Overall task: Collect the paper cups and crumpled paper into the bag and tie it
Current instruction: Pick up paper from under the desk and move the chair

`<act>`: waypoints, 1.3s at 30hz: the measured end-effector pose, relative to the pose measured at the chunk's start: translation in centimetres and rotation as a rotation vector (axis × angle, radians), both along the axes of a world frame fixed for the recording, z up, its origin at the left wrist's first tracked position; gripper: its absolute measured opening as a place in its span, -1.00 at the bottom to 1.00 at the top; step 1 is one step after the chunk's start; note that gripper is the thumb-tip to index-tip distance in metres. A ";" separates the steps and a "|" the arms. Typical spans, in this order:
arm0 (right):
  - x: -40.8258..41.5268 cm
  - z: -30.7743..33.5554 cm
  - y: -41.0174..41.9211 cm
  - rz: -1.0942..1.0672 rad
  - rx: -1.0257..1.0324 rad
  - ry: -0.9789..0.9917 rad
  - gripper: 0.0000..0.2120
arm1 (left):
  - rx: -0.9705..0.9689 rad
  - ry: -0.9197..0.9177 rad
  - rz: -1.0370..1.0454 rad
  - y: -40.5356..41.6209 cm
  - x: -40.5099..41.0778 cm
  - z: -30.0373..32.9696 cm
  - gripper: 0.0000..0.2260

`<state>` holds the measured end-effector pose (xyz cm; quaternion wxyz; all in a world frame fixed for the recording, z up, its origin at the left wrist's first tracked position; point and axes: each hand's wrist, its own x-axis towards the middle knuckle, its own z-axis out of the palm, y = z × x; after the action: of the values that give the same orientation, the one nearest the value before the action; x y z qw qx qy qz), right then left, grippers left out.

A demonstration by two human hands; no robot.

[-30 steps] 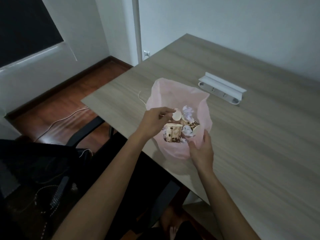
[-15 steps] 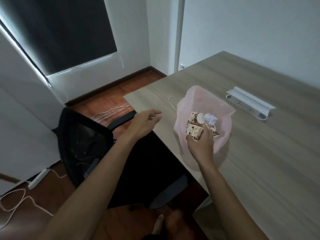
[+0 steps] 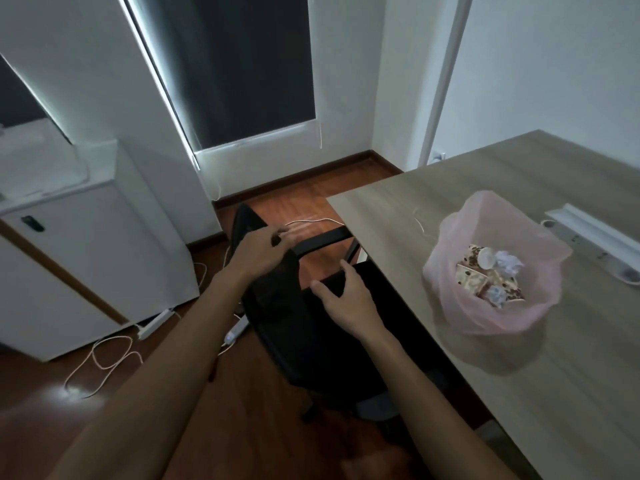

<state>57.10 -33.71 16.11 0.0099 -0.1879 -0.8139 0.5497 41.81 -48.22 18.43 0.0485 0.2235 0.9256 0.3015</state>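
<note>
Collecting looks done: the open bag (image 3: 491,292) holds the cups (image 3: 474,275) on the surface (image 3: 519,393), while the left hand (image 3: 261,252) grips the chair (image 3: 311,327), the right hand (image 3: 346,303) lies slack, so tying comes next.

Bag (image 3: 460,306): pink, thin, open at the top, standing on the worktop (image 3: 519,174) near its front edge.
Paper cups (image 3: 472,277): patterned, lying tilted inside the bag.
Crumpled paper (image 3: 509,264): white wads among the cups.
Left hand (image 3: 259,252): over the black chair (image 3: 311,327), fingers curled at the top of its backrest; contact unclear.
Right hand (image 3: 349,301): spread open on the chair, beside the worktop edge.
Power strip (image 3: 595,237): white, behind the bag.
Floor (image 3: 242,410): dark wood, loose white cables.
</note>
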 end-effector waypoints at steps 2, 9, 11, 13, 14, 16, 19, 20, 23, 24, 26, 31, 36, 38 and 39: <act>-1.0 0.2 -2.9 0.099 -0.010 -0.006 -0.29 | -0.056 0.059 -0.010 -2.3 -1.3 -0.3 -0.62; -3.9 -3.1 -10.5 0.345 0.196 -0.305 0.14 | -0.345 0.131 -0.152 -7.5 -6.7 -4.1 -0.46; -4.0 -4.2 -10.7 0.316 0.207 -0.377 0.02 | -0.407 0.148 -0.215 -8.0 -7.5 -6.0 -0.48; -3.8 -4.6 -10.5 0.279 0.176 -0.377 -0.03 | -0.357 0.206 -0.247 -7.8 -7.7 -7.0 -0.45; -3.7 -4.6 -10.3 0.268 0.170 -0.368 -0.05 | -0.339 0.236 -0.262 -7.6 -7.7 -7.2 -0.42; -3.3 -4.5 -9.9 0.256 0.161 -0.358 -0.09 | -0.326 0.265 -0.294 -7.0 -7.9 -7.4 -0.40; -2.9 -4.2 -9.0 0.244 0.149 -0.354 -0.11 | -0.252 0.295 -0.308 -6.1 -8.0 -7.7 -0.31; -2.8 -4.0 -8.5 0.236 0.147 -0.363 -0.12 | -0.235 0.297 -0.314 -5.7 -8.0 -7.9 -0.29; -2.1 -3.5 -7.0 0.209 0.173 -0.422 -0.17 | -0.211 0.275 -0.325 -3.8 -7.6 -7.8 -0.29; -1.9 -3.3 -6.4 0.190 0.207 -0.448 -0.20 | -0.209 0.270 -0.325 -3.0 -7.3 -7.7 -0.31; -1.3 -3.3 -5.3 0.134 0.341 -0.498 -0.27 | -0.235 0.282 -0.330 -1.4 -6.9 -7.6 -0.37; 0.8 -3.7 -2.7 -0.152 0.605 -0.572 -0.36 | -0.285 0.317 -0.347 3.0 -5.7 -7.7 -0.34; 1.9 -4.0 1.5 -0.294 0.699 -0.546 -0.36 | -0.297 0.315 -0.341 7.4 -4.4 -7.6 -0.30; 2.2 -4.1 3.2 -0.324 0.713 -0.517 -0.40 | -0.292 0.322 -0.349 9.1 -4.0 -7.7 -0.33; 2.4 -4.0 4.1 -0.339 0.727 -0.508 -0.41 | -0.290 0.325 -0.350 10.0 -3.9 -7.7 -0.35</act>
<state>59.51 -29.60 12.07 -0.0345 -0.4309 -0.8880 0.1567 37.87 -38.23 10.76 -0.0175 0.4163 0.9020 0.1131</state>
